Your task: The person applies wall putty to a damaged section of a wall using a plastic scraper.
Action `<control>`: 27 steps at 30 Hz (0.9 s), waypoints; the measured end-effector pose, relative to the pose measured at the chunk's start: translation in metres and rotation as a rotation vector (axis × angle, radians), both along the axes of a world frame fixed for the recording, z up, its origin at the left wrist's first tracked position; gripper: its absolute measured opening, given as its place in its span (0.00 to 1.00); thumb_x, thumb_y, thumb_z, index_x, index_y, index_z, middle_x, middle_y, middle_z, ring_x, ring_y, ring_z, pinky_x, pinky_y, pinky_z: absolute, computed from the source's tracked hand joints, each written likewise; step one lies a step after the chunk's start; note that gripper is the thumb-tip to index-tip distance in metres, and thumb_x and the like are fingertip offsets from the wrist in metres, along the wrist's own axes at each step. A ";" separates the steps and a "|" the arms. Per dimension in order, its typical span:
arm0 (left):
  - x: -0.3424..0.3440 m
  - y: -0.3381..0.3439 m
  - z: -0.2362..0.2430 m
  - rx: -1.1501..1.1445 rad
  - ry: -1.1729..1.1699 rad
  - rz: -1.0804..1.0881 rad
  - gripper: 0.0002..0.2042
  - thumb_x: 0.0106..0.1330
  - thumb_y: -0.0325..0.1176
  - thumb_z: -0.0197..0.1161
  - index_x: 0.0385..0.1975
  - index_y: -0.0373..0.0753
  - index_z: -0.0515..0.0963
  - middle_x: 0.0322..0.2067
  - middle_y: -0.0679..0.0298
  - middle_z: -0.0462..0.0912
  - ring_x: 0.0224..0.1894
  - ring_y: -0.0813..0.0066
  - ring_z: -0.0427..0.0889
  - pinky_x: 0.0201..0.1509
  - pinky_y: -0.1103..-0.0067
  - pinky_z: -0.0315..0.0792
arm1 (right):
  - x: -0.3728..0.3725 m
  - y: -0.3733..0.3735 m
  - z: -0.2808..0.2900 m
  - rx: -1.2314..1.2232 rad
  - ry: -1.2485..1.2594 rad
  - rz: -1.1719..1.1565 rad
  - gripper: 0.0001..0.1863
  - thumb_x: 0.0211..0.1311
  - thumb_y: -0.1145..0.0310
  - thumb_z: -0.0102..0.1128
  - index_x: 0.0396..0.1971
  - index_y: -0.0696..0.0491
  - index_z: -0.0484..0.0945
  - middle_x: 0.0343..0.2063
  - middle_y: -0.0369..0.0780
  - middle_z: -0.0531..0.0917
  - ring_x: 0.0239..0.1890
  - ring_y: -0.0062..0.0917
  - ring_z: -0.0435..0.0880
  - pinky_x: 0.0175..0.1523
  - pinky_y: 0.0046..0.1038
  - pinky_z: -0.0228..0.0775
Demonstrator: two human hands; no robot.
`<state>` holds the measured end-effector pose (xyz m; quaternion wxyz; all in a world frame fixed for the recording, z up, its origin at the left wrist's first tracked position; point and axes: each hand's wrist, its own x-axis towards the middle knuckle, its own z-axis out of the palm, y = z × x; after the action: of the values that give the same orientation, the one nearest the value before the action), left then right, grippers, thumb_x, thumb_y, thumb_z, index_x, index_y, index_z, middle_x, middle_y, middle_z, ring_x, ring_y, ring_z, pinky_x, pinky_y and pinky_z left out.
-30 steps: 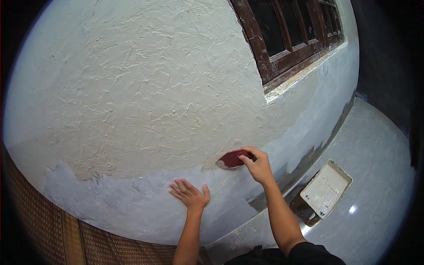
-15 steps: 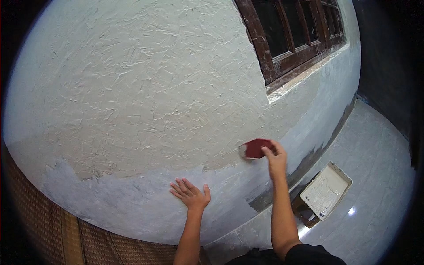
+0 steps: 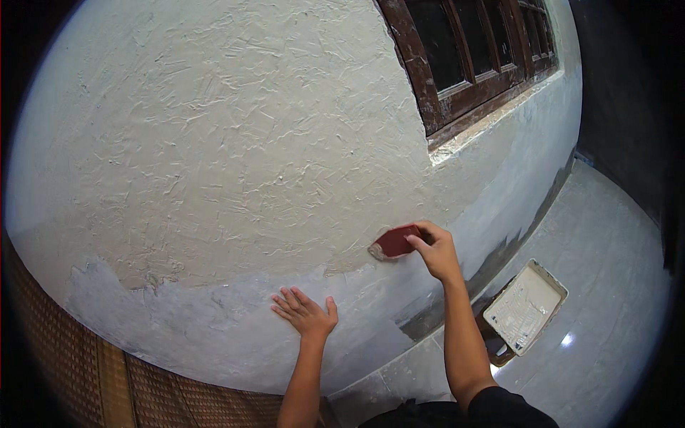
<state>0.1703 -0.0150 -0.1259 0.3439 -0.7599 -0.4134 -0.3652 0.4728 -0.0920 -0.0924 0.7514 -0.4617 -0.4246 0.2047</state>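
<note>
Fingers (image 3: 429, 229) of my right hand (image 3: 439, 254) pinch a dark red scraper (image 3: 398, 242), paste (image 3: 378, 251) along its edge, at the textured cream wall (image 3: 214, 157); from afar I see my left hand (image 3: 307, 314) spread on the grey band (image 3: 214, 321) below, a pale tray (image 3: 545, 322) off right.

"Where could a hand pass?"
"Across the wall (image 3: 214, 164), left of the right hand (image 3: 438, 253), beyond the left hand (image 3: 308, 315)."
"What blocks?"
"The tray (image 3: 548, 314) to the right, the woven panel (image 3: 64, 328) near left."
</note>
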 end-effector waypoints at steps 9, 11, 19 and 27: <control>-0.001 -0.001 0.001 0.008 0.009 0.001 0.54 0.53 0.49 0.59 0.69 0.29 0.30 0.71 0.46 0.25 0.71 0.34 0.23 0.67 0.41 0.25 | 0.001 -0.003 0.008 -0.026 0.006 0.064 0.13 0.57 0.77 0.64 0.42 0.61 0.79 0.35 0.38 0.83 0.37 0.19 0.80 0.46 0.22 0.73; 0.000 0.000 -0.001 0.000 0.007 -0.008 0.54 0.53 0.49 0.59 0.69 0.29 0.30 0.71 0.46 0.26 0.71 0.34 0.23 0.67 0.41 0.25 | 0.008 0.001 0.012 -0.016 0.036 -0.075 0.14 0.56 0.77 0.64 0.43 0.62 0.79 0.36 0.38 0.84 0.38 0.19 0.81 0.46 0.22 0.73; 0.000 0.000 -0.001 0.003 0.000 0.007 0.54 0.52 0.49 0.59 0.69 0.29 0.31 0.71 0.45 0.27 0.71 0.33 0.24 0.67 0.40 0.26 | 0.002 0.000 0.016 0.014 -0.083 0.079 0.11 0.57 0.78 0.62 0.41 0.61 0.80 0.34 0.37 0.84 0.37 0.20 0.81 0.45 0.22 0.73; 0.001 -0.001 0.001 0.016 -0.007 -0.005 0.53 0.53 0.49 0.59 0.69 0.29 0.32 0.71 0.45 0.28 0.71 0.32 0.25 0.67 0.40 0.27 | 0.003 -0.006 0.018 -0.011 -0.051 0.085 0.11 0.56 0.78 0.63 0.41 0.61 0.80 0.33 0.38 0.84 0.36 0.19 0.81 0.44 0.23 0.74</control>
<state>0.1711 -0.0163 -0.1248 0.3474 -0.7570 -0.4099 -0.3718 0.4757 -0.0980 -0.0739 0.7286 -0.4522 -0.4617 0.2271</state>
